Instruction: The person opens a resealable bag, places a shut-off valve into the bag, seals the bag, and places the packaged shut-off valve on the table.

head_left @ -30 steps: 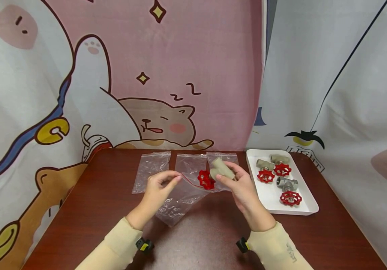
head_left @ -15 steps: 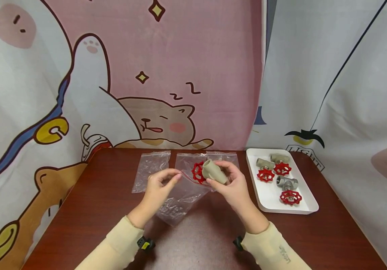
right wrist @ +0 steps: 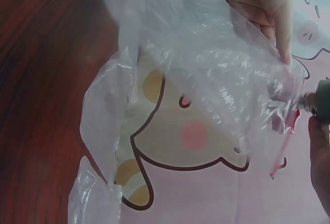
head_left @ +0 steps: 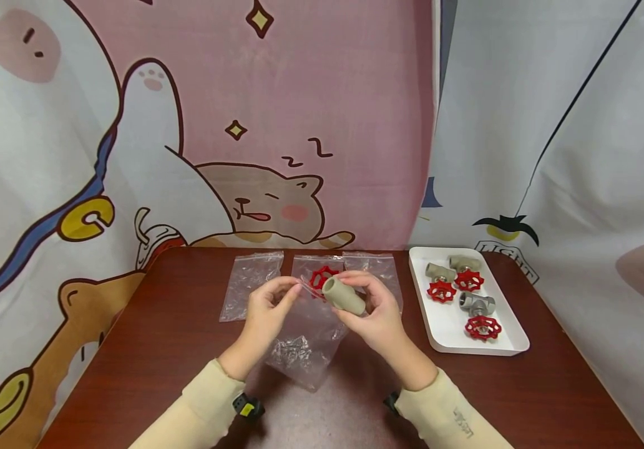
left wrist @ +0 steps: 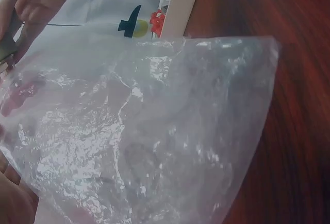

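In the head view my right hand (head_left: 375, 321) grips the beige body of a valve (head_left: 344, 296), fingers behind it and thumb in front. Its red handwheel (head_left: 322, 274) points left, at the mouth of a clear zip bag (head_left: 307, 358). My left hand (head_left: 266, 318) pinches the bag's red-edged rim between thumb and index finger, and the bag hangs below. In the left wrist view the handwheel (left wrist: 21, 95) shows blurred through the bag (left wrist: 154, 131). At the right edge of the right wrist view, the valve (right wrist: 324, 100) is partly cut off.
To the right stands a white tray (head_left: 448, 343) holding two beige valves (head_left: 440, 272) and a metal valve (head_left: 478, 304), all with red handwheels. Several clear bags (head_left: 251, 280) lie flat along the back of the brown table (head_left: 148, 349). A printed curtain (head_left: 367, 125) hangs behind.
My right hand has moved left with the valve, bringing the handwheel to the bag's mouth. The left hand keeps its pinch on the rim, and the bag hangs more upright.
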Available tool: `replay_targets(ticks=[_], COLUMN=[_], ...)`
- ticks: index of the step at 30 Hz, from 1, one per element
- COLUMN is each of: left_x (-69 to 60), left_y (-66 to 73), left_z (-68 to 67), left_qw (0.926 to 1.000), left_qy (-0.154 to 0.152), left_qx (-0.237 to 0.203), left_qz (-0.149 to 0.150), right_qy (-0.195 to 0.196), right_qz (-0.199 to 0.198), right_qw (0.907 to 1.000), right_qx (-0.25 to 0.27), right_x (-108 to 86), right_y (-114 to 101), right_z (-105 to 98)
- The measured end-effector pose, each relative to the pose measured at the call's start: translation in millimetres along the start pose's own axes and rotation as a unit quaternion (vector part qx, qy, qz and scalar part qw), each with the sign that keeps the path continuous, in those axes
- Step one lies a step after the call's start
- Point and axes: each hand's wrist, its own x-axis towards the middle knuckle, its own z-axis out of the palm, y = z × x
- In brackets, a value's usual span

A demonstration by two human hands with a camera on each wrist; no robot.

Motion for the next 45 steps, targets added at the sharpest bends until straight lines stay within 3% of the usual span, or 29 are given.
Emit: replay_targets(ticks=[10,21,27,34,45], left_x=[-0.7,-4.5,-5.2,-5.9,-4.9], left_y=[-1.6,-0.3,-1.0,1.3,6.0], left_z=[-1.1,-0.9,-0.8,0.2,1.3], left_qw=[0.9999,0.9995,0.9987,0.9975,0.9983], left_qy=[0.011,-0.012,-0.035,-0.049,-0.036], left_qx=[-0.007,-0.029,-0.031,-0.030,-0.004], left_qz=[-0.002,0.000,0.021,0.042,0.046], right_qy=[-0.067,-0.091,-0.112,-0.150,-0.067], right_qz=[0.039,0.104,0.139,0.153,0.170], right_qw=[0.9969,0.9904,0.9840,0.9768,0.9830], right_qx=[0.011,0.002,0.004,0.007,0.016], right_x=[-0.7,-0.7,1.9,4.9,3.1], right_y=[2,3,0,-2,2], right_z=[-10,-17,-20,-19,-10])
